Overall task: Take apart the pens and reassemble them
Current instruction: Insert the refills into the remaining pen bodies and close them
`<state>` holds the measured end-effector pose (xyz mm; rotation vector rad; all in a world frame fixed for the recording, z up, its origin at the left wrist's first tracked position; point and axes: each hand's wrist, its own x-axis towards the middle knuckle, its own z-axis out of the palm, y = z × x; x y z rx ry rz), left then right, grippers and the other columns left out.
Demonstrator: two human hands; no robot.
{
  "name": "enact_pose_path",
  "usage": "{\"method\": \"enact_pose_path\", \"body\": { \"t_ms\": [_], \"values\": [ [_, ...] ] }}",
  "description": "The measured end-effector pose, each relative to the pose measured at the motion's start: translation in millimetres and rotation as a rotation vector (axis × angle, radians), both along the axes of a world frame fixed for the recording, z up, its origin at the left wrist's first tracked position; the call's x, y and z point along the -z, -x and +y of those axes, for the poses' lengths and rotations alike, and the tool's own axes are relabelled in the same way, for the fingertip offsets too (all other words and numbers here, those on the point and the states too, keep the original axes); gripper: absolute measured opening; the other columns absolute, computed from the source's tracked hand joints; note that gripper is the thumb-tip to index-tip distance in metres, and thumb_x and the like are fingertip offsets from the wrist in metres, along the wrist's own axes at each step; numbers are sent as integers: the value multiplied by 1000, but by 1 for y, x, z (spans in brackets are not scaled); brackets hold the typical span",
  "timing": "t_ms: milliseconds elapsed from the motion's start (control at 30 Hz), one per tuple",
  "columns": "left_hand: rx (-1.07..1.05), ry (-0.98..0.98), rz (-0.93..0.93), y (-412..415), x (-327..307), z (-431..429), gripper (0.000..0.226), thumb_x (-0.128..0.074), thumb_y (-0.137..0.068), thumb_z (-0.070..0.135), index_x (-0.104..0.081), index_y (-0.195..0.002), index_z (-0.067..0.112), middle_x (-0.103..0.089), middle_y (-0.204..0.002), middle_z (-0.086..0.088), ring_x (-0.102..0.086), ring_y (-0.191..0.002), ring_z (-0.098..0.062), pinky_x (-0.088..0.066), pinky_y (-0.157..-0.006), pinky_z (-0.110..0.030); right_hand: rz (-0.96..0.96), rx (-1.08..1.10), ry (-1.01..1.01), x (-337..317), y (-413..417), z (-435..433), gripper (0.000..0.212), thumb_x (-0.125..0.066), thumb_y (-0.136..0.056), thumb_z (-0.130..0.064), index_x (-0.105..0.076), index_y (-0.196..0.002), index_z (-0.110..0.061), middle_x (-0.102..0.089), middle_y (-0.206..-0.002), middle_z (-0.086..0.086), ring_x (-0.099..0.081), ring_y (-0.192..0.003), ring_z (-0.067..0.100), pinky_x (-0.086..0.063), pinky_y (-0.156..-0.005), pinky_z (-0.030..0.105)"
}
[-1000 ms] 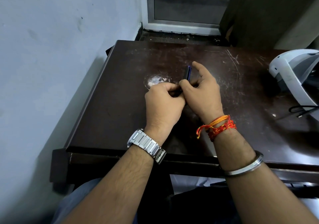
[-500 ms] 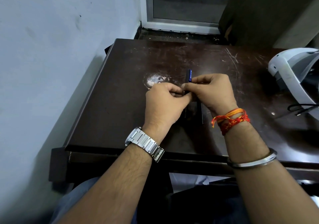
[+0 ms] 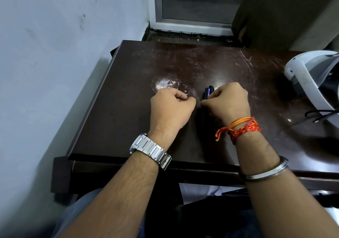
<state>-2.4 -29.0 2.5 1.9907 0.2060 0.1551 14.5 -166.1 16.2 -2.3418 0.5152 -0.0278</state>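
Dark brown and scratched, the surface (image 3: 117, 113) stands with its left edge along a pale wall. Both grips hover over its middle, a little nearer the near edge than the far one, and a narrow gap separates them.

The left grip (image 3: 171, 107) is curled into a loose fist with the thumb laid against the forefinger. Whether it pinches anything I cannot tell, since the fingers hide their own inside.

The right grip (image 3: 230, 101) is closed narrowly, with thumb and forefinger pinched on the near part of a pen (image 3: 208, 92). The pen's blue and black end sticks out past the knuckles toward the far edge. What lies under this palm is too dark to make out.

A whitish scuff mark (image 3: 164, 85) sits on the surface just beyond the left grip.

At the right edge rests a white and grey device (image 3: 305, 76), with a black cable (image 3: 320, 112) curling near it.

A steel watch (image 3: 151, 149) circles the left wrist. Red and orange threads (image 3: 242, 127) and a metal bangle (image 3: 266, 172) circle the right wrist and forearm.
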Motion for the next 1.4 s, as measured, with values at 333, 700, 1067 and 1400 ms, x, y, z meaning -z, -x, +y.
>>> {"method": "enact_pose_path", "body": {
  "t_ms": [333, 700, 1067, 1400],
  "values": [
    [-14, -8, 14, 0, -1, 1, 10, -78, -77, 28, -74, -68, 24, -60, -43, 19, -61, -52, 10, -39, -44, -1, -9, -61, 55, 5, -6, -2, 8, -74, -84, -16, -77, -86, -9, -71, -96, 19, -65, -106, 37, -59, -86, 46],
    [-110, -117, 23, -2, -4, 14, 8, -77, -76, 17, -72, -72, 22, -68, -64, 6, -65, -52, -4, -37, -38, -5, -106, -1, 43, 13, -6, 0, 9, -68, -83, -11, -74, -80, -5, -72, -86, 20, -71, -88, 35, -61, -80, 41],
    [-21, -385, 207, -5, -1, 19, 16, -77, -77, 24, -71, -83, 11, -71, -80, -7, -70, -77, -23, -50, -55, -29, 17, 45, 225, 14, 0, 2, 37, -77, -75, -33, -58, -91, -6, -61, -104, 22, -64, -88, 41, -46, -67, 33],
    [-6, -385, 188, -8, 1, 19, 12, -76, -77, 19, -71, -82, 9, -70, -77, -7, -69, -74, -20, -44, -50, -23, 16, 38, 203, 13, -1, 2, 41, -77, -76, -35, -62, -96, -2, -62, -105, 22, -65, -88, 39, -47, -66, 33]
  ]
}}
